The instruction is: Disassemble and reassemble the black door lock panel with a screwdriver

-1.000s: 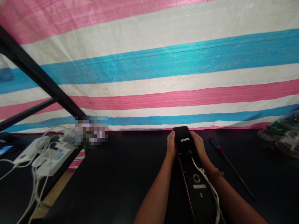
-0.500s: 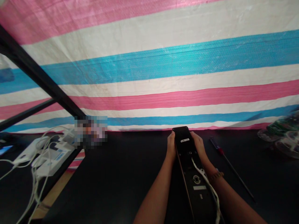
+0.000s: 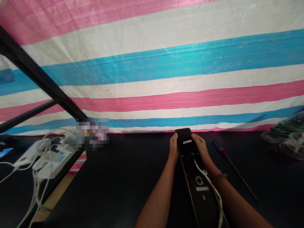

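A long black device [image 3: 190,167] with small white labels and a round metal fitting lies lengthwise between my hands, its far end near the back edge of the table. A white cable [image 3: 206,178] comes out of its upper face and runs down along it toward me. My left hand [image 3: 174,148] grips the device's left edge near the far end. On the opposite edge, my right hand [image 3: 201,146] holds it, thumb near the top corner. The undersides of both hands are hidden. To the right lies a long screwdriver [image 3: 237,171] with a purple and red handle.
White power strips [image 3: 53,161] with tangled cables lie at the left, beyond a black metal frame [image 3: 51,90]. Clear plastic bags or containers [image 3: 288,136] sit at the right edge. A striped sheet [image 3: 152,69] hangs behind the black table [image 3: 118,180].
The device has shifted very slightly up and to the left in view, with both hands still on it. The right thumb has moved slightly inward over its edge.
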Demonstrator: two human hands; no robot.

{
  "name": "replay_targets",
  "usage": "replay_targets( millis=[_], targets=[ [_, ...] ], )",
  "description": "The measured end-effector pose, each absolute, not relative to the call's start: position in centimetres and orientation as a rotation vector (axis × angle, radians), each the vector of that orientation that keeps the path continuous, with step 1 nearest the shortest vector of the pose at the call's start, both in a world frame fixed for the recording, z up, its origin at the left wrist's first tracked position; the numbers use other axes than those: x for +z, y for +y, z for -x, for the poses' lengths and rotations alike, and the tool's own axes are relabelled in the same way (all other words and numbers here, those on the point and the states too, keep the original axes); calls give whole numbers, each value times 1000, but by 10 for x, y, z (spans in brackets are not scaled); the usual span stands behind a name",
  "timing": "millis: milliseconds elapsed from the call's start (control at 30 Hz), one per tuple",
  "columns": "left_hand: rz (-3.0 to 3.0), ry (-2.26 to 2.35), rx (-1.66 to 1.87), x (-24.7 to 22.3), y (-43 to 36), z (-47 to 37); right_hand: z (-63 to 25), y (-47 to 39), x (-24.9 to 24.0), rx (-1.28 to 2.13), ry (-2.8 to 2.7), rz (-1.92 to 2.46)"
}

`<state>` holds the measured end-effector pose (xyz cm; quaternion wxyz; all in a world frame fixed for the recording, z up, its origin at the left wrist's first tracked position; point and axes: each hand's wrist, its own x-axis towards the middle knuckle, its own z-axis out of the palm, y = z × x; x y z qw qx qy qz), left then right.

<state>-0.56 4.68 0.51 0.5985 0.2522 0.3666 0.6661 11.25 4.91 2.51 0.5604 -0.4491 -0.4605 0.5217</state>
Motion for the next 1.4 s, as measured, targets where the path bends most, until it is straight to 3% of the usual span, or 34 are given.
replay_targets(
  millis=[1400],
  targets=[
    [-1214,1531,1616,0,58,20,-118,67,-1,1107,-1016,1146]
  ],
)
